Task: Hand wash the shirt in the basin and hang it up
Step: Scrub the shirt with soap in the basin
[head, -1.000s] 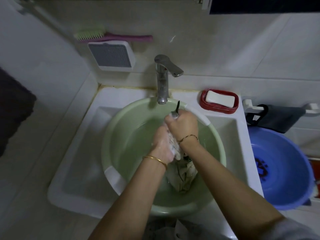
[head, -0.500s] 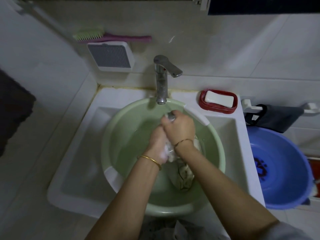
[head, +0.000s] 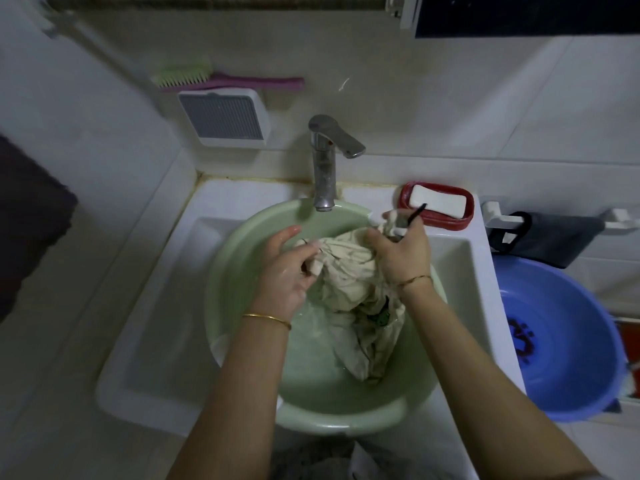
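Both hands are over the green basin (head: 235,289) in the white sink (head: 156,306). The left hand (head: 287,271) has its grip curled round a fold of the wet cream shirt (head: 349,282), and the right hand (head: 401,254) grip bunches another part near the far rim, close to the soap (head: 438,201). The rest of the shirt trails down into the water.

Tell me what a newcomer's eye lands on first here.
The left hand and right hand each grip a bunched cream shirt over the pale green basin set in the sink, dead centre. A white soap bar lies in a red dish right of the faucet; a blue basin stands further right.
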